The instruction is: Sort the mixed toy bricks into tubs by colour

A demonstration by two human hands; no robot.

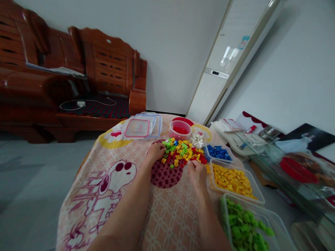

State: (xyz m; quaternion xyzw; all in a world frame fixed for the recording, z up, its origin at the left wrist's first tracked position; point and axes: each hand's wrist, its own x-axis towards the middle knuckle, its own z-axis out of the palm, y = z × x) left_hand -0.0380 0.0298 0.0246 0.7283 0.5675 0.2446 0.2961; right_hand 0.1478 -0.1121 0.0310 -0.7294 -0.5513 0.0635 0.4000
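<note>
A loose pile of small toy building bricks [183,149], mostly yellow, green and red, lies on the patterned tablecloth [170,209]. At the pile's left edge is my left hand [156,152], its fingers curled together against the bricks; what they hold is hidden. My right hand [197,171] is closed in a pinch at the pile's near right side, beside some red bricks. Anything between those fingertips is too small to make out. Behind the pile stands a round tub [180,129] with red bricks, and white bricks [197,139] lie heaped next to it.
Along the right stand clear boxes of blue bricks [219,152], yellow bricks [231,179] and green bricks [243,223]. Stacked clear lids [138,128] lie at the back left. A glass table [282,164] with clutter is further right, and a wooden bench [104,69] stands behind.
</note>
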